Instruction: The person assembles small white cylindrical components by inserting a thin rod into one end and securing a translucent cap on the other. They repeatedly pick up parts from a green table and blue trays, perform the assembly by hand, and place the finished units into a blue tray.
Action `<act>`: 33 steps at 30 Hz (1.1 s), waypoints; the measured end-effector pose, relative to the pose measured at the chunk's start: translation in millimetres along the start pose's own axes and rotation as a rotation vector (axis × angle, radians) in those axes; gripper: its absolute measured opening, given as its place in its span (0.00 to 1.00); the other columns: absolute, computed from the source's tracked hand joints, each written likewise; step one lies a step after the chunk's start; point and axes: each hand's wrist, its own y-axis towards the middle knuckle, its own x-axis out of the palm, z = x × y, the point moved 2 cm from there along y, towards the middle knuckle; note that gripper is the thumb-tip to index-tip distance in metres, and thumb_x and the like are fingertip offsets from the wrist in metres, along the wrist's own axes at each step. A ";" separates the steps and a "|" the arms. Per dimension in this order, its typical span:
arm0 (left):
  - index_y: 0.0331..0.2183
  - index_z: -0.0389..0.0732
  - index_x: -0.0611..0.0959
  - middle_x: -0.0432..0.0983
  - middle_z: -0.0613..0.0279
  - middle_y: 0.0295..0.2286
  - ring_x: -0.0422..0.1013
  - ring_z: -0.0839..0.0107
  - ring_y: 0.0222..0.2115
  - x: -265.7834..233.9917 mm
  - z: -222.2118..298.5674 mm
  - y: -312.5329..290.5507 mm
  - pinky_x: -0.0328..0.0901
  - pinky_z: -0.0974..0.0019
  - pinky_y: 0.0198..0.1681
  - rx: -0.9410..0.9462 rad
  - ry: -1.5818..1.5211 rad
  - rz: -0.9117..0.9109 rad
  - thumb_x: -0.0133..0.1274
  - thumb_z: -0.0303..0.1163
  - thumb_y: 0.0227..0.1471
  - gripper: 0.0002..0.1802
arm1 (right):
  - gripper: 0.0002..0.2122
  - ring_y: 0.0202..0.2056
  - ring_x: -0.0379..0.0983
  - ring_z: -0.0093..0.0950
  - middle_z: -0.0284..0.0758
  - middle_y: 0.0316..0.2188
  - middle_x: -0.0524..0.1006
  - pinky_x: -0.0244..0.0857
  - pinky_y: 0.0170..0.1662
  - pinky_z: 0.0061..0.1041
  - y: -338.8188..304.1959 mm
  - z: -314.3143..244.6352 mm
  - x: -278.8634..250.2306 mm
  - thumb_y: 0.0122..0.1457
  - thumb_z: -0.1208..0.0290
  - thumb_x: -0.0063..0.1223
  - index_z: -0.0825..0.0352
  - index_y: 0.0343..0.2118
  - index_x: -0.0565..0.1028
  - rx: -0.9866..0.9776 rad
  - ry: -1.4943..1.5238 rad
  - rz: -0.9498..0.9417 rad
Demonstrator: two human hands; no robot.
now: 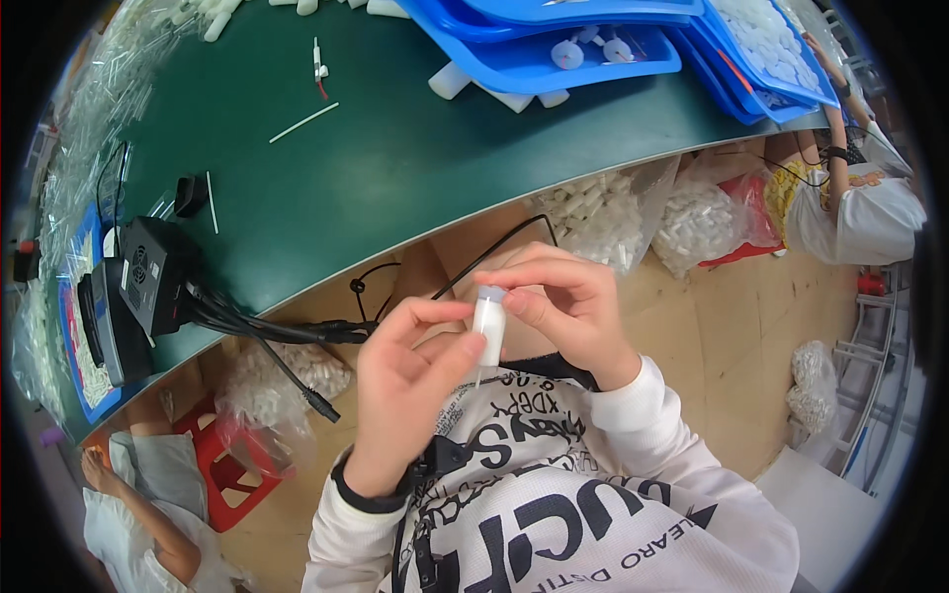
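In front of my chest, just off the table edge, I hold a small white cylinder (488,334) upright, like a little bottle or tube. A translucent greyish cap (491,293) sits at its top end. My left hand (400,381) is closed round the lower body, with thumb and index finger on its side. At the upper end, my right hand (568,306) pinches the cap between thumb and fingers. A thin pale strand (479,376) shows below the cylinder. Whether the cap is fully seated I cannot tell.
On the green table (395,148) lie a thin white stick (303,123) and a small white part with a red wire (319,69). Blue trays (554,74) stand at the back. A black box (153,277) with cables sits left. People (148,524) work nearby; bags (603,217) hold white parts.
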 end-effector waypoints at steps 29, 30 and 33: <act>0.39 0.33 0.75 0.73 0.58 0.34 0.68 0.72 0.34 -20.2 -39.6 39.9 0.62 0.70 0.40 -0.112 -0.442 0.149 0.48 0.36 0.54 0.17 | 0.13 0.21 0.71 0.41 0.47 0.20 0.71 0.63 0.24 0.30 7.8 -21.4 41.2 0.60 0.70 0.40 0.77 0.39 0.66 0.618 -0.293 -0.098; 0.40 0.33 0.74 0.73 0.57 0.34 0.68 0.72 0.35 -20.2 -40.8 40.5 0.62 0.70 0.40 -0.117 -0.481 0.128 0.48 0.36 0.54 0.17 | 0.13 0.21 0.71 0.42 0.47 0.20 0.72 0.63 0.25 0.30 9.8 -23.5 42.0 0.60 0.70 0.40 0.78 0.39 0.65 0.610 -0.319 -0.098; 0.40 0.33 0.74 0.73 0.57 0.34 0.68 0.72 0.35 -19.7 -43.3 41.0 0.62 0.70 0.39 -0.120 -0.561 0.108 0.48 0.36 0.53 0.17 | 0.14 0.22 0.71 0.44 0.49 0.21 0.72 0.64 0.25 0.31 14.0 -28.0 44.8 0.60 0.70 0.40 0.79 0.40 0.65 0.592 -0.372 -0.095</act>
